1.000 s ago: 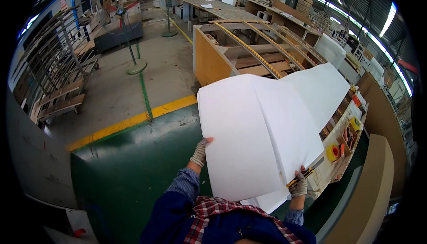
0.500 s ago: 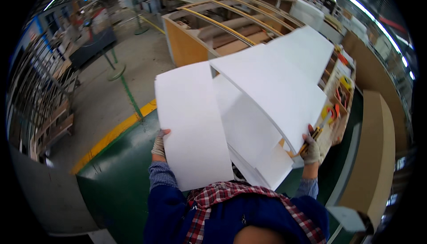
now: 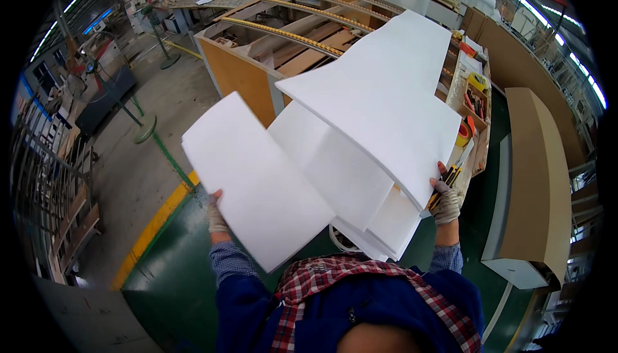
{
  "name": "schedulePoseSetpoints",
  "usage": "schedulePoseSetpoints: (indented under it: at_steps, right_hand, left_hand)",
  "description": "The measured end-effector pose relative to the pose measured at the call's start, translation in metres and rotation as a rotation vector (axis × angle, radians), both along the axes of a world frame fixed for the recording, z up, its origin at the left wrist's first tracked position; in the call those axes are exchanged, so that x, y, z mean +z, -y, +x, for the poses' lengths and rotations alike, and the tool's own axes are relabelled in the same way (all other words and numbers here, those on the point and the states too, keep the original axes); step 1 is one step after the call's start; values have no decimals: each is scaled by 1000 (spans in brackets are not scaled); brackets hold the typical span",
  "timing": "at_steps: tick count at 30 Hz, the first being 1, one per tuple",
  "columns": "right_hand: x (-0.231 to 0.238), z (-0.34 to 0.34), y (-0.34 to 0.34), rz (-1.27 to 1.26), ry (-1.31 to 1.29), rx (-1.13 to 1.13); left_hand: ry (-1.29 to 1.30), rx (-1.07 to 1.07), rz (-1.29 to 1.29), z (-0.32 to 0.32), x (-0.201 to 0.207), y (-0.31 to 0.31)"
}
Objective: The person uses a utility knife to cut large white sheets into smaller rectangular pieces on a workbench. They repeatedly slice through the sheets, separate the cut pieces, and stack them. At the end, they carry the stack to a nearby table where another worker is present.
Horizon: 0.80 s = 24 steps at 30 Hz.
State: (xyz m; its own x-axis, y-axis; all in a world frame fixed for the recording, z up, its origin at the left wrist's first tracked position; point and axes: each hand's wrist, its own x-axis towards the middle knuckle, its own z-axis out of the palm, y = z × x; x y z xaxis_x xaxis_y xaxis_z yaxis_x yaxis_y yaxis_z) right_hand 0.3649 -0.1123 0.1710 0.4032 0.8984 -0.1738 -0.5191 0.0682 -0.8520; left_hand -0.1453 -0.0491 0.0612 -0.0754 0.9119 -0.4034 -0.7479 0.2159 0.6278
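The landmark is the slatted wooden bench with an orange-brown side panel [image 3: 235, 79]. The handled white rectangular sheet [image 3: 254, 185] is out in front of its near left corner, above the green painted floor [image 3: 158, 282]. The left hand [image 3: 217, 213] is closed over the outer edge of this sheet, thumb on top; the fingers underneath are hidden. The right hand [image 3: 445, 205] is curled around a yellow-and-black utility knife [image 3: 453, 176], beside the edge of a large white shaped sheet [image 3: 393, 89] that spreads over the right part of the bench. Whether the right hand also grips that sheet cannot be told.

Hazards:

1. Drop or crease. One edge grip carries the rectangular sheet; if it slips or twists, the free corner may bend or strike the floor.

2. Snagging. The inner corner overlaps, in this view, the loose white lower sheets [image 3: 351, 176] at the bench's near side; contact is not discernible. A sideways pull could drag them off.

3. Cut or score. The knife lies close to the large sheet. If its blade is exposed, which cannot be confirmed, a wrist turn could mark the surface or nick the partly bare fingers.
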Motion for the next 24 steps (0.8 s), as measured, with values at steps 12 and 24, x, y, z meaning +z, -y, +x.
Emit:
schedulePoseSetpoints:
  at_steps: [12, 24]
  right_hand:
    - [-73, -123, 39, -111, 324, -99]
    - [-100, -129, 61, -248, 226, -61]
  left_hand:
    - [-29, -40, 97, 186, -19, -57]
    - [-162, -42, 96, 197, -53, -51]
